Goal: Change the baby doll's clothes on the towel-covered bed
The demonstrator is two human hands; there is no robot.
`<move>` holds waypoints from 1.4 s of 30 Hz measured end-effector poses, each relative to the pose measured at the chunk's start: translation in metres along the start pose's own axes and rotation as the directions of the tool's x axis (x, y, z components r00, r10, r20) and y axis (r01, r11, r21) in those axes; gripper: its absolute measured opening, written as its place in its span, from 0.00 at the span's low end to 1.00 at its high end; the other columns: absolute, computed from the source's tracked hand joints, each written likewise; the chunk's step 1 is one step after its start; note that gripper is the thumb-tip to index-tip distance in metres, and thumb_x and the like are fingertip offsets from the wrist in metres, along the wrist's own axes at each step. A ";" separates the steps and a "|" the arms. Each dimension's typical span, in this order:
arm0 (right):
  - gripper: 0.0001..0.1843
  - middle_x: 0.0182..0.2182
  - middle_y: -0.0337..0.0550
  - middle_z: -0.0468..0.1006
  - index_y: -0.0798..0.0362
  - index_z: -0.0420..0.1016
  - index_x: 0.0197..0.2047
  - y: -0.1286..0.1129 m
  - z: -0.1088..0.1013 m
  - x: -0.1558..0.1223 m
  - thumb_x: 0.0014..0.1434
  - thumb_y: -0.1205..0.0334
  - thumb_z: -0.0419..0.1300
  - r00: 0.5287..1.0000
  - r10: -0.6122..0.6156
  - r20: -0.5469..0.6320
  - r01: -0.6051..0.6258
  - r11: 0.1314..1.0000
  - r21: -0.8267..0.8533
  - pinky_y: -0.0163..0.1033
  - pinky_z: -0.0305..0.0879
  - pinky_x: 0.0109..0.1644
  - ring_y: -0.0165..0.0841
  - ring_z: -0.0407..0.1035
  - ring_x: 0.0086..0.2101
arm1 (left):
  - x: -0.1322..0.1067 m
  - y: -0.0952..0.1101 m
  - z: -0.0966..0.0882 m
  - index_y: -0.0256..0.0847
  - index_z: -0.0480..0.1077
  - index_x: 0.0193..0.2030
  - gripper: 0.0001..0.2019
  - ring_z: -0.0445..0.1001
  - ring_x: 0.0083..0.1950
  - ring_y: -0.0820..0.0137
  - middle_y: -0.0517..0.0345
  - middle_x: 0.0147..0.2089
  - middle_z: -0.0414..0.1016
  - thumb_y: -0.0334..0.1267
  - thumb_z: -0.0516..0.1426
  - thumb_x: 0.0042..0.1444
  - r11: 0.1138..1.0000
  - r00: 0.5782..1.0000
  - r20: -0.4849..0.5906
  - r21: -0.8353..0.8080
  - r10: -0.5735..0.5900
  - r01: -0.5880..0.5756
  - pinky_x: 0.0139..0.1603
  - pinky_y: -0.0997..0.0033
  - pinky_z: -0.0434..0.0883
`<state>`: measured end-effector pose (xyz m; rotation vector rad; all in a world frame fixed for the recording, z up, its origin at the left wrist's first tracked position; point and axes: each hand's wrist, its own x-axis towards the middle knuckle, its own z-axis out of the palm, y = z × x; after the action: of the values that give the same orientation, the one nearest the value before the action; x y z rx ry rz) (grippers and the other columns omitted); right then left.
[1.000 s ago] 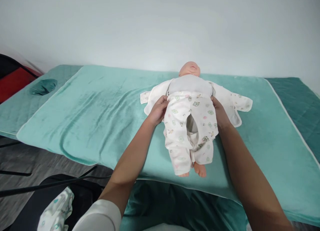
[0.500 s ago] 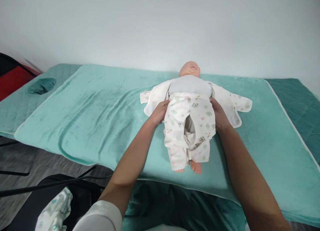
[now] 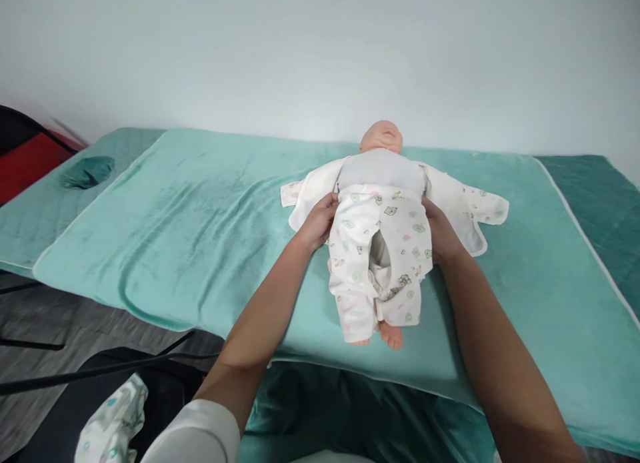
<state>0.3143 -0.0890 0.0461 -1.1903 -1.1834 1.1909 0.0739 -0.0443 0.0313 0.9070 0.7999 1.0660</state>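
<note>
A baby doll (image 3: 383,137) lies on its back, head toward the wall and feet toward me. Printed white baby pants (image 3: 350,249) cover its legs up to the waist, with an open slit at the crotch. My left hand (image 3: 320,221) is closed on the left side of the waistband. At the other side, my right hand (image 3: 440,229) grips the waistband, its fingers partly hidden behind the cloth. A white baby jacket (image 3: 453,199) lies spread beneath the doll, sleeves out to both sides. Both feet show below the pant legs.
A green velvet sheet (image 3: 210,236) covers the massage bed (image 3: 30,203), which has a face hole (image 3: 87,173) at the left end. A black chair (image 3: 65,416) at lower left holds a printed white cloth (image 3: 115,419). The wall borders the bed's far side.
Almost nothing differs. The view has shifted very slightly, and both hands stay at the sides of the waistband.
</note>
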 end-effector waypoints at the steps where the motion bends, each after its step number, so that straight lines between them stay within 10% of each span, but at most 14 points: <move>1: 0.21 0.37 0.41 0.81 0.49 0.77 0.41 0.000 0.000 0.000 0.46 0.50 0.72 1.000 0.003 -0.004 -0.003 1.000 0.019 0.46 0.75 0.39 0.44 0.76 0.40 | 0.001 -0.001 0.000 0.39 0.66 0.34 0.17 0.65 0.29 0.77 0.65 0.29 0.66 0.43 0.69 0.47 1.000 1.000 0.010 0.003 0.012 -0.012 0.31 0.76 0.63; 11: 0.20 0.37 0.41 0.81 0.50 0.78 0.43 0.005 -0.001 0.001 0.48 0.52 0.71 0.997 -0.065 -0.044 0.064 0.997 -0.034 0.46 0.73 0.43 0.41 0.75 0.40 | 0.003 -0.009 -0.002 0.42 0.68 0.40 0.13 0.65 0.35 0.75 0.63 0.36 0.69 0.42 0.66 0.52 0.956 0.978 -0.062 0.229 0.201 -0.182 0.36 0.75 0.63; 18: 0.15 0.38 0.41 0.79 0.49 0.73 0.41 0.014 -0.009 0.001 0.50 0.56 0.67 0.940 -0.237 -0.244 0.136 0.920 -0.367 0.43 0.68 0.45 0.38 0.72 0.39 | -0.002 -0.004 -0.002 0.45 0.74 0.45 0.07 0.70 0.54 0.67 0.53 0.51 0.71 0.39 0.59 0.60 0.744 0.842 -0.039 0.493 0.538 -0.452 0.58 0.68 0.67; 29: 0.06 0.35 0.41 0.75 0.49 0.72 0.37 0.007 -0.008 -0.002 0.57 0.59 0.63 0.844 -0.413 -0.342 0.224 0.851 -0.476 0.42 0.69 0.44 0.35 0.70 0.37 | -0.003 -0.002 -0.002 0.45 0.76 0.43 0.08 0.68 0.60 0.64 0.51 0.55 0.69 0.44 0.60 0.61 0.714 0.837 0.036 0.501 0.547 -0.489 0.62 0.63 0.67; 42: 0.11 0.42 0.42 0.70 0.46 0.71 0.40 -0.004 -0.022 0.005 0.58 0.53 0.67 0.887 -0.440 0.138 0.448 0.750 -0.487 0.46 0.66 0.55 0.39 0.67 0.48 | 0.008 0.013 -0.008 0.41 0.72 0.37 0.12 0.68 0.58 0.64 0.50 0.53 0.68 0.46 0.64 0.57 0.721 0.882 0.251 0.509 0.399 -0.471 0.60 0.67 0.66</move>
<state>0.3366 -0.0846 0.0498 -1.1736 -1.7483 0.5296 0.0640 -0.0320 0.0385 1.7203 0.8269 1.1844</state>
